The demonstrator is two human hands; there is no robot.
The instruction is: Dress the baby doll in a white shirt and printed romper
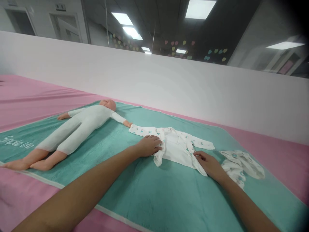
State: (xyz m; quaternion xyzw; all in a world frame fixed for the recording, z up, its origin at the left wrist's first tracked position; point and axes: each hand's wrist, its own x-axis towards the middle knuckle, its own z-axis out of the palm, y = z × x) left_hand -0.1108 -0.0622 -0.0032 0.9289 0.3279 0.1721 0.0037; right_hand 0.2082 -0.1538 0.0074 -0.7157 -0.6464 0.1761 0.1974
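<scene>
A white long-sleeved baby sleepsuit (pixel 175 145) with a small teal and pink print lies spread on a teal towel mat (pixel 154 199), its front opening upward. My left hand (pixel 148 145) rests on the sleepsuit's near left side, fingers curled over the fabric. At the lower right edge, my right hand (pixel 209 164) pinches the cloth between fingers and thumb. A baby doll (pixel 82 129) in a plain white bodysuit lies on its back to the left, one arm almost touching the sleepsuit's sleeve. A crumpled printed white garment (pixel 238 166) lies just beyond my right hand.
The teal mat lies on a pink sheet (pixel 29 103), and a white partition wall (pixel 154 83) runs along the sheet's far side. Beyond the wall are glass panels, ceiling lights and heart-shaped wall decorations (pixel 178 48).
</scene>
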